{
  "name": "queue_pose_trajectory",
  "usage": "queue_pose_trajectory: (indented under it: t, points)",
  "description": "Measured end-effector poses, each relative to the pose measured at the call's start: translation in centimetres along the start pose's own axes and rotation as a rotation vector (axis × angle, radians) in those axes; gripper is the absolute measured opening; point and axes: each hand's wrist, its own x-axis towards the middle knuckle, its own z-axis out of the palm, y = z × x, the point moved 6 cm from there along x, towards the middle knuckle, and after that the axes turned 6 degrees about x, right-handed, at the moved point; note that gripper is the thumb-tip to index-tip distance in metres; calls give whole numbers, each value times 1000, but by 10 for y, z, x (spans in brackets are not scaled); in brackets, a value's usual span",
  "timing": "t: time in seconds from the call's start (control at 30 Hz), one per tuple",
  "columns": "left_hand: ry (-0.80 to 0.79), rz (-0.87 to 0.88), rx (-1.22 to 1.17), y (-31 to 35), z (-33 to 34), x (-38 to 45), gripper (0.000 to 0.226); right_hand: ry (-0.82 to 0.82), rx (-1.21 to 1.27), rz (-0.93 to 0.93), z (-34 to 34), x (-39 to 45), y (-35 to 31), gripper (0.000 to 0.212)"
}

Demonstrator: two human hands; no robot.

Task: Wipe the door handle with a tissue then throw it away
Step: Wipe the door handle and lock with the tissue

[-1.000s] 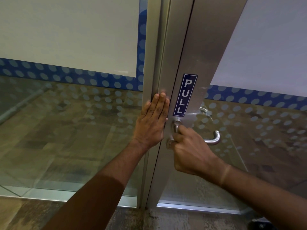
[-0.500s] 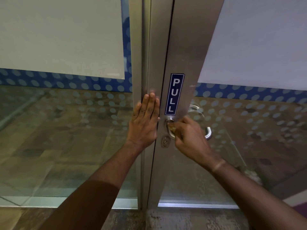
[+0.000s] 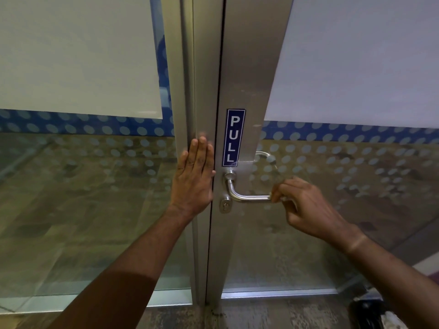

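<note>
A brushed-steel lever door handle (image 3: 247, 197) juts from the metal door stile below a blue PULL sign (image 3: 234, 137). My right hand (image 3: 306, 207) pinches the handle's free right end with curled fingers. A small pale bit of tissue (image 3: 284, 199) shows between those fingers; most of it is hidden. My left hand (image 3: 194, 176) lies flat against the door frame just left of the handle's base, fingers straight and holding nothing.
A keyhole (image 3: 225, 205) sits under the handle's base. Behind the glass, the inner handle (image 3: 268, 157) shows. Frosted, dotted glass panels (image 3: 83, 186) flank the frame. A dark object (image 3: 370, 312) lies on the floor at the bottom right.
My right hand has slid from the handle's base near the stile rightward along the lever to its free end. The left hand stays pressed on the frame.
</note>
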Motion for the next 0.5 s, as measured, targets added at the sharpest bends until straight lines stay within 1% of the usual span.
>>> queue_pose_trajectory:
  t: [0.17,0.3,0.5]
  points:
    - [-14,4,8,0,-2,0,78,115,17,114,-3,-4,22,36]
    - [-24,-1,7,2,-4,1,76,231,122,295,0,-11,46,43]
    - [-47,-10,13,1,-4,0,70,320,293,477,9,-22,52,36]
